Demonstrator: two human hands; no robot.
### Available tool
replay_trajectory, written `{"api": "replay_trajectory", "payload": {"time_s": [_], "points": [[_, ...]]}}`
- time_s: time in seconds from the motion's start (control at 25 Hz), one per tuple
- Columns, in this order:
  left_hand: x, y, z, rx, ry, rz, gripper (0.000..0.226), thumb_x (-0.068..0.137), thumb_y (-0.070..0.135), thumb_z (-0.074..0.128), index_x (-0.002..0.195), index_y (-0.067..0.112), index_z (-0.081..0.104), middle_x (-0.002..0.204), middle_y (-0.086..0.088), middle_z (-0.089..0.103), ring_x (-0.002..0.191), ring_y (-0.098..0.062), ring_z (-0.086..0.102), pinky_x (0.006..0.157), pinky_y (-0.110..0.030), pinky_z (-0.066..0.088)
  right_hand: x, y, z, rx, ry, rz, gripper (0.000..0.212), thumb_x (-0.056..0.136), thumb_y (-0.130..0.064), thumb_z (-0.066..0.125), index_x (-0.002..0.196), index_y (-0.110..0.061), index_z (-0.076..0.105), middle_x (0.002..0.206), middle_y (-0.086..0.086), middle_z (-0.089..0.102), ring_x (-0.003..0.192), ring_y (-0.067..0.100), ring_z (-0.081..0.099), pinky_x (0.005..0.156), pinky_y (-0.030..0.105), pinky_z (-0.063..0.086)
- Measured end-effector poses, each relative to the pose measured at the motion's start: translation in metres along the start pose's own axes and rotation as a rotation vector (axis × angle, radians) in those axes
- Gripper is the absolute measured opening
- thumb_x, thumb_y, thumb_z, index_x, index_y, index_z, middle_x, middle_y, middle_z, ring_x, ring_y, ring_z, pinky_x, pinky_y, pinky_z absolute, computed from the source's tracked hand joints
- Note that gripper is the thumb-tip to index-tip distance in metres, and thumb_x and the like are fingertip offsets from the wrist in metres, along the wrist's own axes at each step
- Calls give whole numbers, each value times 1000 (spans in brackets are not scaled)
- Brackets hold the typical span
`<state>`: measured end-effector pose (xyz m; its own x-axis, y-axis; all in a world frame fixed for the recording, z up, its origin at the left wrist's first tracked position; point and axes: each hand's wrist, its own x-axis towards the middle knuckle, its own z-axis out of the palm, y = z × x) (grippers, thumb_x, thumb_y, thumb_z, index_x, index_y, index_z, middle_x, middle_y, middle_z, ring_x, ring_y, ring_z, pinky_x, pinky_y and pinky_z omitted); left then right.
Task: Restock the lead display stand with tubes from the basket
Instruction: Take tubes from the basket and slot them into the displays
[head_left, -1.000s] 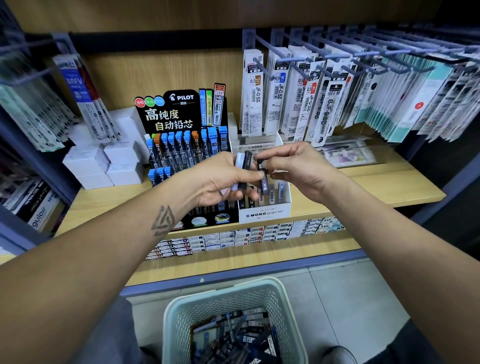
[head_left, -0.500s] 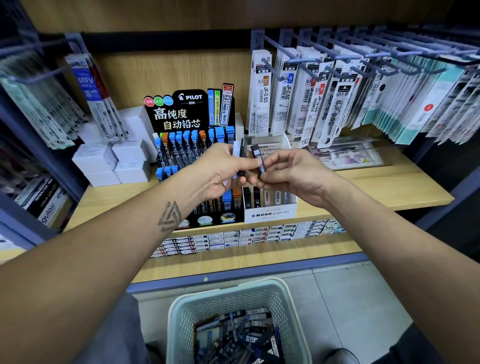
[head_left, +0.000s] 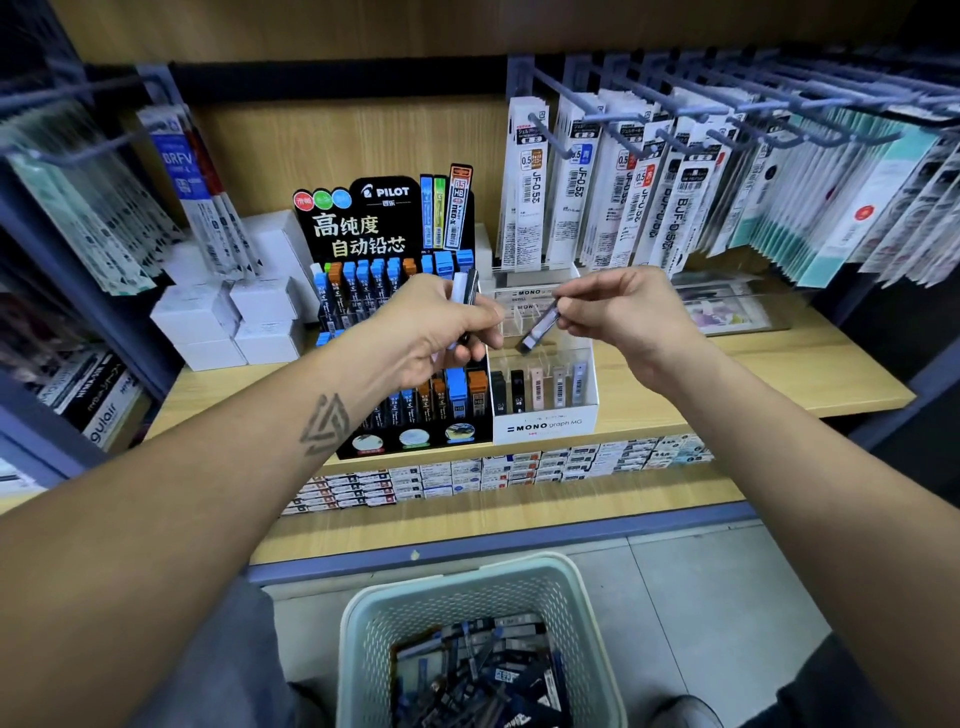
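Risk first: right hand (head_left: 623, 317) pinches one dark slim lead tube (head_left: 540, 328) by its top end, tilted, above the white MONO display stand (head_left: 545, 415); it could snag a clear divider w/ that angle & slip. Left hand (head_left: 441, 332) grips approx. two spare tubes (head_left: 464, 291), left of stand, over the black PILOT lead rack (head_left: 395, 260); loose grip may drop one. Back slots look free, hanging refill packs (head_left: 649, 197) crowd above. Pale green plastic basket (head_left: 363, 623) w/ more tubes sits below stand.

wooden shelf (head_left: 779, 384) | peg hooks (head_left: 727, 104) above | grey tiled floor (head_left: 701, 597)
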<state>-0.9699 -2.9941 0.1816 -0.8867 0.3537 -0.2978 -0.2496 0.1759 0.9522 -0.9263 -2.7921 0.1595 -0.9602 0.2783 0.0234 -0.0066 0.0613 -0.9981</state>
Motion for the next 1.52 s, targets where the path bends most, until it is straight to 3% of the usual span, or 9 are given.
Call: {"api": "replay_trajectory", "payload": {"time_s": [0.16,0.32,0.56,0.8,1.08,1.2,1.28,1.4,1.52], "points": [[0,1,-1,8,15,18,14,90,2,70,102,-2,66,68,-16,69,43,-12,52,35,-16,37,-3,2,2,-235,-85,-16,14,80,12,74,89,3,71,64,8,70,56,14,68,56,20,54],[2,0,0,7,11,13,11,91,1,69,100,0,64,68,-17,68,42,-12,52,34,-15,37,-2,4,2,-281,-122,-17,10,79,10,76,86,2,73,60,4,71,59,15,69,61,22,56],[7,-3,3,27,1,-6,23,91,1,69,113,-3,62,80,-22,70,42,-13,52,32,-16,35,-2,5,3,-155,-214,-65,18,80,15,71,88,-1,74,73,10,73,66,20,71,73,31,62],[2,0,3,62,-154,-53,17,93,0,66,108,-4,61,83,-29,71,39,-11,49,30,-15,34,-4,2,0,23,-298,-159,15,82,18,65,88,5,69,94,21,70,86,26,69,81,30,58],[3,0,6,-6,-163,-28,16,91,-2,66,107,-3,62,82,-30,69,40,-12,50,31,-15,35,-3,1,-2,136,-410,-19,31,81,15,65,110,5,68,105,21,71,92,29,69,84,35,58],[0,1,8,-4,-177,-47,13,92,-4,65,102,0,59,91,-35,68,40,-12,50,30,-15,35,-5,3,-1,125,-420,-30,35,75,9,71,110,3,69,103,21,72,96,29,69,92,39,57],[-1,2,7,6,-186,-51,15,91,-7,63,104,-1,58,93,-36,69,38,-12,50,30,-15,33,-4,3,-1,125,-396,-45,35,78,17,67,111,4,68,102,21,73,99,31,69,93,40,57],[-3,1,8,42,-207,-38,20,89,-7,67,107,-5,61,81,-26,70,36,-10,49,29,-15,31,-4,1,1,176,-358,-45,38,81,24,59,114,6,65,101,21,74,100,31,71,87,35,57],[-6,1,10,37,-176,-15,15,87,-8,69,98,-1,61,60,-12,63,35,-10,50,29,-14,32,-6,1,9,229,-351,-42,31,82,19,62,112,8,66,99,21,74,99,32,70,93,38,56]]}}
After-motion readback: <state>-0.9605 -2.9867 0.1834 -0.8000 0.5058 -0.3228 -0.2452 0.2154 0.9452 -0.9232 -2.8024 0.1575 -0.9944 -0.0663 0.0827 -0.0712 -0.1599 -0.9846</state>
